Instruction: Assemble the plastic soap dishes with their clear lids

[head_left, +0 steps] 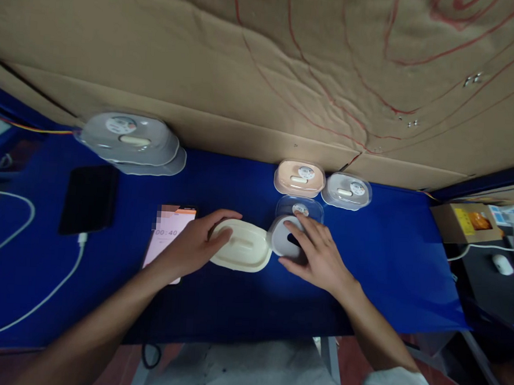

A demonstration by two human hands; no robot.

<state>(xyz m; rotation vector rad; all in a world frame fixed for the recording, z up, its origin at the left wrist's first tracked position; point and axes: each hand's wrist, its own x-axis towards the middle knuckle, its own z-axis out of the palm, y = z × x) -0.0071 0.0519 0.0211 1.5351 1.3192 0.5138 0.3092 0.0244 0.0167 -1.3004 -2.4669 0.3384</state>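
My left hand (pixel 204 238) grips the left end of a cream oval piece (pixel 247 256), its thumb lying over the top. This piece has a raised rim and a long ridge in the middle. Fingers and thumb of my right hand (pixel 316 251) are around a light grey oval piece (pixel 280 240) with a dark opening, partly hidden by the hand. The two pieces meet or nearly meet at their facing ends. Just behind the grey piece is a clear plastic cover (pixel 286 206) with a round sticker, partly covered by my right fingers.
Behind stand a peach box (pixel 283 185), a grey box (pixel 335 197) and larger stacked grey boxes (pixel 151 134) at left. A phone with a timer (pixel 167 233) lies by my left wrist, a black device (pixel 89 199) with a white cable farther left. Cardboard (pixel 202 84) walls the back.
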